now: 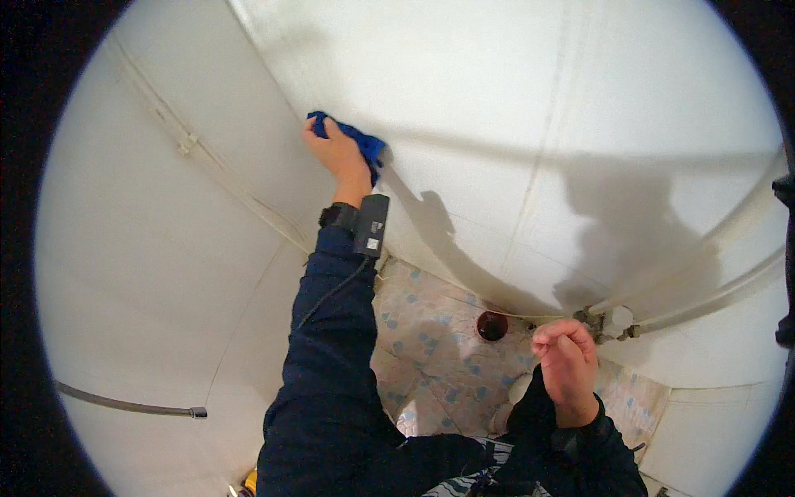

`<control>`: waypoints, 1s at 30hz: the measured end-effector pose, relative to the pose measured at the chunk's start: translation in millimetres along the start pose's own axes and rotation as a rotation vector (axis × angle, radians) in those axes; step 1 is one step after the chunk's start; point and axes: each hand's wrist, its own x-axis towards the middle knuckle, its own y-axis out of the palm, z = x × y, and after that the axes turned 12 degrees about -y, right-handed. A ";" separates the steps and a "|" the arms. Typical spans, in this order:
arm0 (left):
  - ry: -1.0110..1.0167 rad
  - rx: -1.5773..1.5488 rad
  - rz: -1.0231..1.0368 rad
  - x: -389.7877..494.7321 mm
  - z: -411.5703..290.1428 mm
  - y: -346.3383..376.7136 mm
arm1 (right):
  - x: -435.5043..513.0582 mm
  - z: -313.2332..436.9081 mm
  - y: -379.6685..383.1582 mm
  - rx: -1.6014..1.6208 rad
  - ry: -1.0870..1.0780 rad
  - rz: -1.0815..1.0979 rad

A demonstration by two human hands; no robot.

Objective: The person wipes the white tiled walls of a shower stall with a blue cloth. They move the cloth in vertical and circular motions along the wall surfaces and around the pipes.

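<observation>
My left hand presses a blue cloth to the white wall, close to the corner with the left wall. Part of the cloth is hidden under my fingers. A black device with a cable is strapped at my left wrist. Lower and to the right, my right hand is held in front of my body, above the floor. Its fingers are curled in and I see nothing in them. The shadow of my arm falls across the wall.
Patterned tiles cover the floor, where a dark red round container stands by the wall. Pipes and a valve are at the right. A flexible hose with a metal end and a clipped pipe run along the left wall.
</observation>
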 end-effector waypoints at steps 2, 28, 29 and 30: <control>-0.222 -0.134 0.031 -13.8 -6.8 8.0 | -5.4 10.2 -1.6 0.029 -0.023 0.019; 0.024 -0.125 -0.006 2.1 -43.4 26.6 | 5.3 -4.2 6.4 0.075 0.091 0.005; 0.101 -0.063 0.009 -42.0 -68.1 41.7 | 4.8 1.3 2.0 0.077 0.060 0.002; 0.214 0.010 0.038 -65.9 -75.2 47.1 | 3.7 1.9 2.0 0.088 0.048 0.005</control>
